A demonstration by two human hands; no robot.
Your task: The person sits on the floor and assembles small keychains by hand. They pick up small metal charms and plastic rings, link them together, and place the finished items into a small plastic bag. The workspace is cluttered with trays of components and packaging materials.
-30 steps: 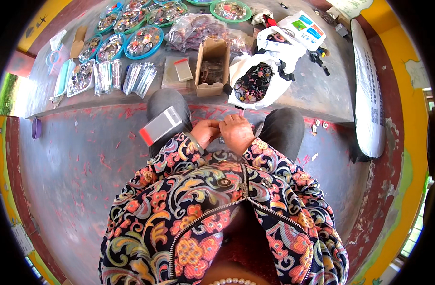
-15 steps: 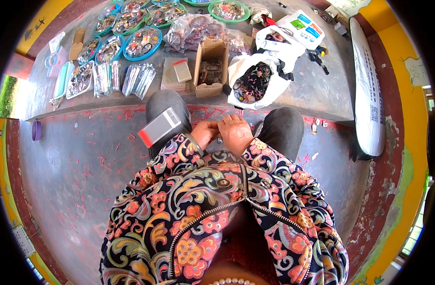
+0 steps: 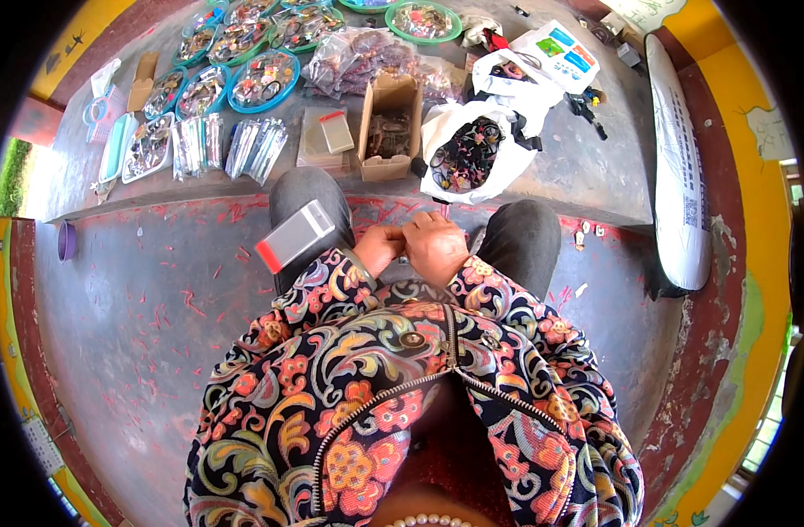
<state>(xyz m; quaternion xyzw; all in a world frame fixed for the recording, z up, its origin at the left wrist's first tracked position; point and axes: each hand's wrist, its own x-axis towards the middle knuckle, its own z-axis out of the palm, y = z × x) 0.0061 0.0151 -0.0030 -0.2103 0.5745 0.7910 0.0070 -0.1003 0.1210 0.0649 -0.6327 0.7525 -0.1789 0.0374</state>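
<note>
Between my knees, my left hand point(image 3: 380, 249) and my right hand point(image 3: 436, 251) meet with fingers bent and fingertips pinched together. Whatever they hold is hidden behind the fingers; only a small pale glint shows beneath them. A flat pack of clear plastic sleeves point(image 3: 295, 234) with a red end rests on my left thigh. Just beyond the hands, on the raised concrete ledge, stand an open cardboard box point(image 3: 388, 169) with small brownish pieces inside and a white plastic bag point(image 3: 437, 130) full of dark hair ties.
Left on the ledge lie bundles of slim clear packets point(image 3: 256, 149), a white tray point(image 3: 166, 167) and blue baskets point(image 3: 263, 107) of small packed goods. Clear bags point(image 3: 362, 57) sit behind the box. A long white sack point(image 3: 681, 167) leans at right. Red scraps litter the floor point(image 3: 156, 351).
My hands stay together in the same place, with only slight shifts of the fingers. Nothing else has visibly moved.
</note>
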